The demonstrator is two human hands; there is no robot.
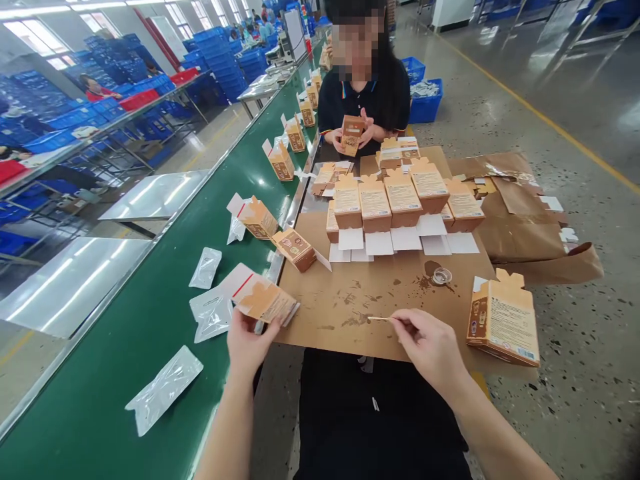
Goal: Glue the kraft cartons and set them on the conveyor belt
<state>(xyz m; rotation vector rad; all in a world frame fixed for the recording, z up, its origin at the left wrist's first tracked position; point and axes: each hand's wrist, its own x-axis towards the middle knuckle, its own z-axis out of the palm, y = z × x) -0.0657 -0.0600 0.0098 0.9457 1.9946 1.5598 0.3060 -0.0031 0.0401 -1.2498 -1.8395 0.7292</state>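
left hand (249,343): thumb and fingers closed on the lower part of a small brown and cream box (267,300), no gap between grip and card. right hand (425,343): thumb and fingertips pinched together on a thin stick (379,319), its far end over brown smears on the cardboard sheet (310,327); whether the tip touches, cannot tell.

held box tilted, above the seam between green belt (100,407) and cardboard; its white flap, with a red strip, points up and left. silver packets on the belt: one (213,313) just beside the box, partly behind it; another (206,268) farther along; a third (165,390) nearer the wearer.

small clear dish (441,276) on the cardboard, beyond the right hand, dark spots and spill around it. a larger-looking box (505,320) at the sheet's right end, near the right hand, apart from it. one more box (299,250) lies at the left edge, white flap out. group of boxes (390,200) at the far side, white flaps toward the wearer. behind them a co-worker (330,100) in a dark shirt, both hands on a brown box (353,137).
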